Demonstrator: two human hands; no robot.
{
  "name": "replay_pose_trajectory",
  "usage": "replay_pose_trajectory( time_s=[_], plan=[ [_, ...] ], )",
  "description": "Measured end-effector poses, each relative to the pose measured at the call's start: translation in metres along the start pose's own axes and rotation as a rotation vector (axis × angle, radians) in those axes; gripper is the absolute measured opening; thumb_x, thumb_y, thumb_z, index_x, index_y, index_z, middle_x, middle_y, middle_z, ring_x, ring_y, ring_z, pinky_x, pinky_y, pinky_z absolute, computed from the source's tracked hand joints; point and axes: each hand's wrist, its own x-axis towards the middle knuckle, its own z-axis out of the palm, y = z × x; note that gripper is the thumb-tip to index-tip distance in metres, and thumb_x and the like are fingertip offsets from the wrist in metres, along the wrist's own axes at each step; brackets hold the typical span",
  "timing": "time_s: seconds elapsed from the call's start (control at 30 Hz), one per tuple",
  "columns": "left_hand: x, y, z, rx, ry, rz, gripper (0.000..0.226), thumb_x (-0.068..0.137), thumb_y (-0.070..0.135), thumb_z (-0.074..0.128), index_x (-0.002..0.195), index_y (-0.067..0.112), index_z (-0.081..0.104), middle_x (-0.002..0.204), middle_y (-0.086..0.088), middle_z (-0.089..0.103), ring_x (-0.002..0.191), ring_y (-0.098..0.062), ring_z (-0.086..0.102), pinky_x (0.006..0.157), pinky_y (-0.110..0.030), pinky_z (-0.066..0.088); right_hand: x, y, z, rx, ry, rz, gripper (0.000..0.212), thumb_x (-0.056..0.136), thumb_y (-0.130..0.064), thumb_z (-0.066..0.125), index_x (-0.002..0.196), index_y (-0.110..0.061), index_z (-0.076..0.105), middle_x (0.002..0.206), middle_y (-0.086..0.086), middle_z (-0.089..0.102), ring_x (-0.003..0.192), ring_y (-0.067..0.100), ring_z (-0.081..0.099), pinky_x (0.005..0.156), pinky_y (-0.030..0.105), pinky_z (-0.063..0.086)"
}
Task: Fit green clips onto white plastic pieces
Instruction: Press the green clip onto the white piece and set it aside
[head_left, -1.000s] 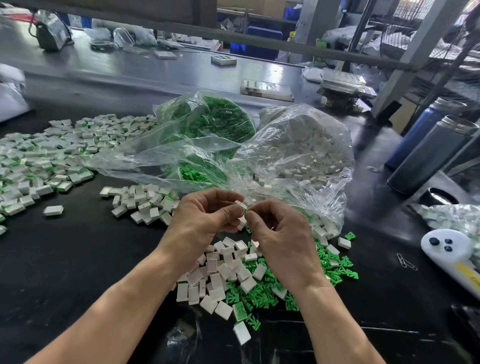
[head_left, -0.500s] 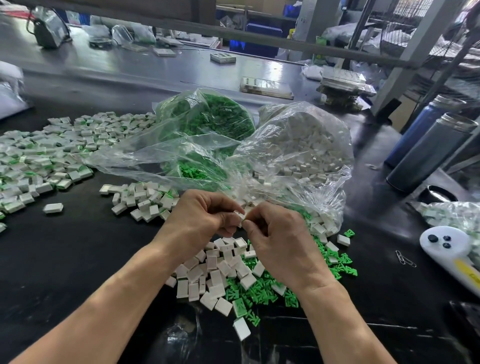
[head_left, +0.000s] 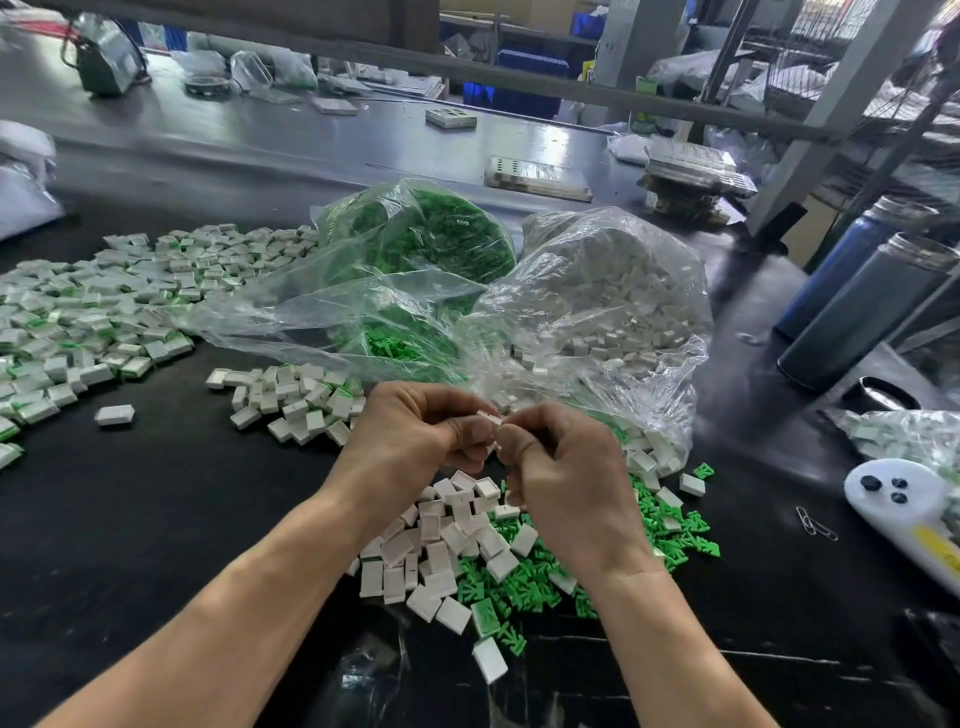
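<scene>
Hands meet above the loose pile (head_left: 452, 540) of white pieces and green clips, my landmark here. I see the left hand (head_left: 415, 436) with fingers curled, pinching a white plastic piece (head_left: 489, 417) at its fingertips; the right hand (head_left: 566, 478) curls in against it, thumb and forefinger pressed to the same piece (any clip between them is hidden from me). Beyond the pile lie two open clear bags, the green clip bag (head_left: 415, 244) and, to its right, the white piece bag (head_left: 608, 291), whose mouth spills onto the pile's far edge. Left of the pile, past a strip of bare black table (head_left: 130, 519), spreads the heap of fitted pieces (head_left: 78, 322). Right of the pile, a paper clip (head_left: 814, 525) and a white device (head_left: 904, 499) near the table's edge.
</scene>
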Motion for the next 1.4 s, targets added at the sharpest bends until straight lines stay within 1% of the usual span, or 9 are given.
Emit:
replay_pose_trajectory(
  time_s=[0.2,0.37,0.6,0.73,0.77,0.87,0.93,1.17,1.4],
  plan=[
    [0.002,-0.003,0.003,-0.078,0.021,0.001,0.008,0.087,0.002,0.075,0.091,0.009,0.079,0.083,-0.016,0.078,0.074,-0.023,0.075,0.069,-0.027,0.063,0.0,-0.005,0.003,0.543,0.017,0.213,0.008,0.099,-0.009,0.068,0.096,-0.006,0.075,0.068,0.002,0.072,0.06,0.015,0.067,0.057,0.027,0.059],
    [0.001,-0.007,0.002,-0.138,0.021,-0.001,0.014,0.086,0.003,0.076,0.1,0.007,0.076,0.086,-0.017,0.078,0.076,-0.024,0.075,0.071,-0.031,0.065,0.0,-0.004,0.002,0.548,0.026,0.207,0.008,0.098,-0.006,0.068,0.097,-0.007,0.076,0.072,0.008,0.074,0.063,0.018,0.069,0.059,0.026,0.06],
    [0.0,-0.009,0.0,0.154,0.003,0.139,0.012,0.089,0.013,0.079,0.089,0.025,0.078,0.079,0.003,0.077,0.068,-0.006,0.069,0.064,-0.019,0.055,0.0,0.0,0.001,0.477,0.042,0.173,0.009,0.1,-0.015,0.068,0.095,-0.012,0.076,0.073,0.003,0.073,0.067,0.02,0.07,0.066,0.038,0.065],
    [0.001,-0.008,-0.001,0.107,0.02,0.115,0.008,0.086,0.024,0.081,0.091,0.03,0.077,0.085,-0.011,0.076,0.078,-0.032,0.073,0.065,-0.039,0.055,0.001,-0.002,0.002,0.708,-0.024,0.254,0.032,0.103,-0.034,0.059,0.097,-0.007,0.075,0.08,0.011,0.074,0.06,0.02,0.065,0.051,0.032,0.058],
    [0.0,-0.007,-0.001,0.084,0.015,0.113,0.009,0.083,0.027,0.081,0.091,0.029,0.077,0.086,-0.012,0.076,0.08,-0.037,0.074,0.064,-0.037,0.055,0.002,-0.003,0.004,0.754,-0.053,0.288,0.043,0.103,-0.042,0.055,0.097,-0.006,0.075,0.081,0.012,0.073,0.057,0.019,0.062,0.046,0.031,0.053],
    [-0.001,-0.006,0.002,-0.009,-0.073,0.133,0.014,0.078,0.026,0.082,0.09,0.02,0.077,0.097,-0.009,0.074,0.068,-0.024,0.072,0.062,-0.028,0.056,0.0,-0.003,0.01,0.752,-0.112,0.341,0.064,0.103,-0.063,0.041,0.083,-0.014,0.078,0.073,0.01,0.068,0.052,0.018,0.055,0.042,0.028,0.041],
    [-0.002,-0.008,0.007,-0.02,-0.145,0.146,0.015,0.08,0.022,0.082,0.092,0.013,0.077,0.111,-0.002,0.072,0.071,-0.022,0.071,0.07,-0.032,0.06,-0.001,-0.003,0.014,0.671,-0.089,0.357,0.068,0.103,-0.068,0.038,0.072,-0.021,0.077,0.064,0.005,0.063,0.049,0.016,0.052,0.042,0.027,0.037],
    [-0.006,-0.013,0.021,-0.03,-0.162,0.159,0.011,0.088,0.016,0.08,0.097,0.013,0.075,0.1,-0.011,0.076,0.081,-0.03,0.075,0.08,-0.045,0.063,-0.001,-0.014,0.015,0.704,0.048,0.324,0.07,0.113,-0.033,0.033,0.056,-0.032,0.075,0.045,-0.01,0.057,0.037,-0.001,0.053,0.035,0.014,0.039],
    [-0.009,-0.011,0.028,0.045,-0.117,0.23,0.01,0.09,0.011,0.078,0.099,0.012,0.076,0.1,-0.007,0.076,0.079,-0.035,0.075,0.077,-0.05,0.062,0.002,-0.008,0.021,0.61,0.135,0.254,0.063,0.11,-0.031,0.033,0.064,-0.034,0.077,0.047,-0.011,0.057,0.041,0.0,0.052,0.038,0.019,0.039]
  ],
)
